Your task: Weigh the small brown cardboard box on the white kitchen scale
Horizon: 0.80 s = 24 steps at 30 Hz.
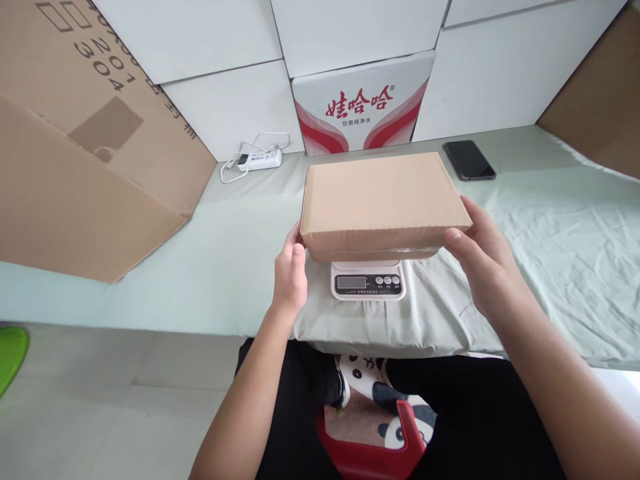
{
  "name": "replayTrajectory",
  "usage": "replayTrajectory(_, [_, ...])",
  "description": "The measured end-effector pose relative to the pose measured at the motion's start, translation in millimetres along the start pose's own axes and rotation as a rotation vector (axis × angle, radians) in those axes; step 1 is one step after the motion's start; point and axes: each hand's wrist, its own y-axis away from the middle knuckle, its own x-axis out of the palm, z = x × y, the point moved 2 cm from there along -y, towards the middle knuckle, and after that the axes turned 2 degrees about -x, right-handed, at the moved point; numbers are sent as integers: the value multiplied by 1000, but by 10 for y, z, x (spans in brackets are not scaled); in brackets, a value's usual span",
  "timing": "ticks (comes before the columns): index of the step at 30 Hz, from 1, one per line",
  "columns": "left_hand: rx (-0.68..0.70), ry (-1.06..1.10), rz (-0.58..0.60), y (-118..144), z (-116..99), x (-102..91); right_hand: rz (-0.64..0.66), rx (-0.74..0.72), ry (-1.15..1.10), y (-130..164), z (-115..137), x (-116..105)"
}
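Note:
A plain brown cardboard box (383, 193) is held between my two hands, over a small white digital kitchen scale (369, 293). My left hand (291, 272) presses against the box's left end, thumb up. At the right front corner, my right hand (480, 260) grips the box with its thumb on the front edge and fingers along the side. The box hides most of the scale; only its front panel with a grey display and round buttons shows. Whether the box touches the weighing plate I cannot tell.
Behind the box stands a white and red carton (363, 103) among white boxes. A black phone (469, 160) lies back right on the green cloth (240, 267). A white device with a cable (260, 160) lies back left. Large cardboard (100, 153) leans at the left.

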Motion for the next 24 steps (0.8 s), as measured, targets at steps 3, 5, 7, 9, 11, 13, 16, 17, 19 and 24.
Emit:
replayTrajectory(3, [1,-18,5,-2,1,1,-34,71,-115,3,59,11])
replayTrajectory(5, [3,-27,6,0,1,4,-14,50,-145,8,115,35])
replayTrajectory(7, [6,-27,10,4,1,13,9,18,-170,15,155,66])
replayTrajectory(9, [5,-26,22,8,0,27,14,-15,-188,17,171,99])
replayTrajectory(11, [2,-32,33,10,0,40,7,-47,-194,9,168,130])
replayTrajectory(13, [-3,-43,33,9,3,46,3,-69,-200,-8,159,154])
replayTrajectory(16, [-2,-42,22,3,7,42,6,-81,-206,-37,155,166])
replayTrajectory(17, [1,-36,24,1,8,40,1,-81,-203,-44,157,164])
replayTrajectory(19, [9,-20,31,-2,5,36,-10,-81,-194,-53,163,156])
replayTrajectory(24, [21,-14,42,-10,-18,42,-36,-81,-166,-66,157,146])
